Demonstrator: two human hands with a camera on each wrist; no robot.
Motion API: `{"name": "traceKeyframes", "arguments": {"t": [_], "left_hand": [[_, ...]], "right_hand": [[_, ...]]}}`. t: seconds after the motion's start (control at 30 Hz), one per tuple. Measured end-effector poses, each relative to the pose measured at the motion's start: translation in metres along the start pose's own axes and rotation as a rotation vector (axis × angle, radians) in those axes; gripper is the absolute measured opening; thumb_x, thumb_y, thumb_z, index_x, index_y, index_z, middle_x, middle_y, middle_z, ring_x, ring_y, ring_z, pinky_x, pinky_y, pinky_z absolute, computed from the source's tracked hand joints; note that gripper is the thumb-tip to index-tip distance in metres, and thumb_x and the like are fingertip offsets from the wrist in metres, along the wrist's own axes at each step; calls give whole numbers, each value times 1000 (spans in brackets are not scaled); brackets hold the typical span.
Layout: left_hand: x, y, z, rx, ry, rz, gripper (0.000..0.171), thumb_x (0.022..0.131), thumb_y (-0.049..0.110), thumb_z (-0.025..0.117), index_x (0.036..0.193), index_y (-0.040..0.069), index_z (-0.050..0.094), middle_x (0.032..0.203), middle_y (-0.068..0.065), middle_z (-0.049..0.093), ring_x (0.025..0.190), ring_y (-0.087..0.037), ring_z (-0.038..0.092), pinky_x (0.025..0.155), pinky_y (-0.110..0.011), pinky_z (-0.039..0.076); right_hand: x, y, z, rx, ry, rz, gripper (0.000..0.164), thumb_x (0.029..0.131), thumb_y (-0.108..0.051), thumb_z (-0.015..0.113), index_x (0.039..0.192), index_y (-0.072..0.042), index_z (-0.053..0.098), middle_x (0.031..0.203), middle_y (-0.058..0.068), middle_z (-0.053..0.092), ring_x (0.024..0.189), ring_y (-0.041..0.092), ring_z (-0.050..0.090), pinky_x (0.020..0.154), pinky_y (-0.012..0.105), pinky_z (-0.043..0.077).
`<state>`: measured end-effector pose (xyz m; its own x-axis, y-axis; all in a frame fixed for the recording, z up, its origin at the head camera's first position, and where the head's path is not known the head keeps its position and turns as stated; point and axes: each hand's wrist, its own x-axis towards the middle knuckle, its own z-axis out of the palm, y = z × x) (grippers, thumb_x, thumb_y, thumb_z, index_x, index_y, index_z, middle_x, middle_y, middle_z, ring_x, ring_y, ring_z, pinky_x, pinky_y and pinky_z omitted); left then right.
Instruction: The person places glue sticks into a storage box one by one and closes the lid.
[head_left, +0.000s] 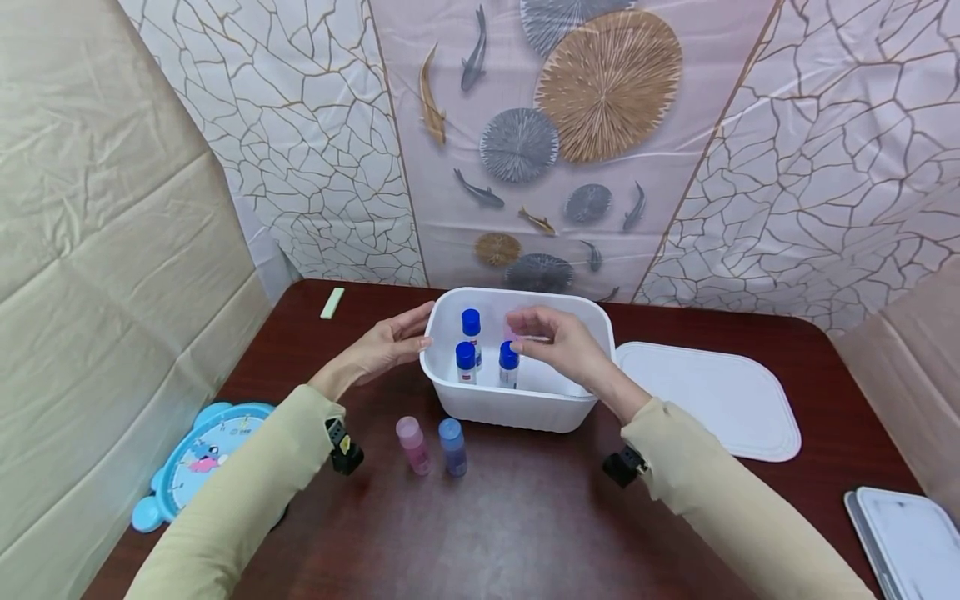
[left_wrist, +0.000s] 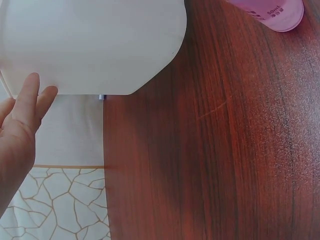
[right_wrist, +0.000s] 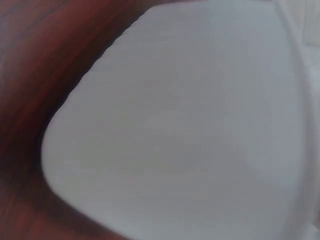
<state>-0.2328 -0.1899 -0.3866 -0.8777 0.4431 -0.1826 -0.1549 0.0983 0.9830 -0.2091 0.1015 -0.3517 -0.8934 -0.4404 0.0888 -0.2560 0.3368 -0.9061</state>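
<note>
A white plastic bin (head_left: 517, 408) stands on the table with several small bottles inside. Three have blue caps: a rear bottle (head_left: 471, 323), a front-left bottle (head_left: 466, 358) and a front-right bottle (head_left: 508, 358). My right hand (head_left: 562, 342) reaches over the right rim, its fingers and thumb curled round a pink bottle (head_left: 513, 331), mostly hidden. My left hand (head_left: 382, 346) rests straight fingers against the bin's left side, its thumb at the rim; the left wrist view shows those fingers (left_wrist: 27, 102) on the outer wall. The right wrist view shows just the bin wall (right_wrist: 175, 125).
In front of the bin stand a pink bottle (head_left: 414, 446) and a blue bottle (head_left: 453, 447). A white lid (head_left: 712, 400) lies to the right. Further out are a light blue clock (head_left: 202, 458), a pale green strip (head_left: 332, 302) and a white flat object (head_left: 907, 533).
</note>
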Motion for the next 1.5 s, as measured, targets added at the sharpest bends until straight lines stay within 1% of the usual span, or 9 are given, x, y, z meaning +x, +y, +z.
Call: {"name": "traceKeyframes", "arguments": {"t": [0.07, 0.13, 0.33, 0.43, 0.63, 0.93, 1.2, 1.37, 1.5], "left_hand": [[0, 0, -1, 9, -3, 4, 65, 93, 6, 57, 150, 19, 26, 152, -7, 31, 135, -28, 38, 103, -42, 41], [1, 1, -1, 12, -7, 13, 65, 93, 7, 57, 150, 19, 26, 152, -8, 32, 135, -29, 38, 102, -40, 42], [1, 2, -1, 9, -28, 37, 65, 93, 7, 57, 150, 18, 27, 151, -9, 33, 133, -30, 40, 104, -44, 40], [1, 3, 0, 7, -35, 42, 65, 94, 6, 56, 150, 16, 25, 152, -10, 31, 134, -30, 39, 105, -46, 38], [2, 3, 1, -12, -25, 35, 65, 94, 3, 55, 150, 15, 25, 152, -10, 31, 135, -30, 37, 106, -47, 37], [1, 1, 1, -10, -32, 43, 64, 94, 3, 54, 150, 16, 26, 152, -9, 31, 135, -30, 38, 106, -46, 38], [0, -1, 1, -1, -33, 34, 65, 94, 5, 55, 150, 17, 25, 152, -9, 32, 135, -29, 38, 102, -39, 42], [0, -1, 1, -22, -30, 29, 66, 93, 4, 55, 150, 15, 24, 153, -10, 28, 137, -29, 35, 102, -38, 42], [0, -1, 1, -19, -20, 24, 65, 93, 4, 56, 150, 15, 25, 153, -9, 29, 137, -29, 35, 102, -37, 42]], "right_hand": [[-7, -9, 6, 27, 34, -64, 36, 85, -4, 68, 120, 2, 60, 119, 19, 62, 111, 29, 60, 89, 30, 53], [-14, -17, 17, 93, 8, -129, 33, 84, 0, 67, 117, 4, 61, 116, 20, 63, 109, 30, 61, 86, 28, 54], [-36, -16, 58, 297, -258, -166, 39, 84, 1, 67, 120, 9, 55, 120, 27, 59, 115, 37, 57, 94, 34, 50], [-41, -8, 71, 335, -324, -151, 43, 84, 1, 67, 123, 9, 53, 124, 28, 57, 118, 41, 54, 97, 35, 48], [-40, 4, 85, 305, -338, -168, 43, 82, 3, 67, 122, 10, 54, 124, 26, 58, 116, 37, 56, 97, 30, 48], [-41, 8, 89, 255, -298, -131, 35, 82, 3, 68, 116, 8, 60, 114, 23, 63, 103, 21, 63, 93, 28, 50], [-51, -8, 67, 205, -261, -154, 31, 83, -5, 69, 113, 4, 64, 107, 20, 67, 93, 9, 64, 87, 27, 54], [-56, -28, 28, 259, -173, -212, 30, 85, -2, 67, 113, 8, 62, 103, 18, 68, 89, 8, 64, 80, 23, 54], [-56, -41, -12, 280, -18, -219, 27, 85, 0, 66, 111, 6, 64, 103, 5, 71, 88, 9, 65, 77, 23, 54]]}}
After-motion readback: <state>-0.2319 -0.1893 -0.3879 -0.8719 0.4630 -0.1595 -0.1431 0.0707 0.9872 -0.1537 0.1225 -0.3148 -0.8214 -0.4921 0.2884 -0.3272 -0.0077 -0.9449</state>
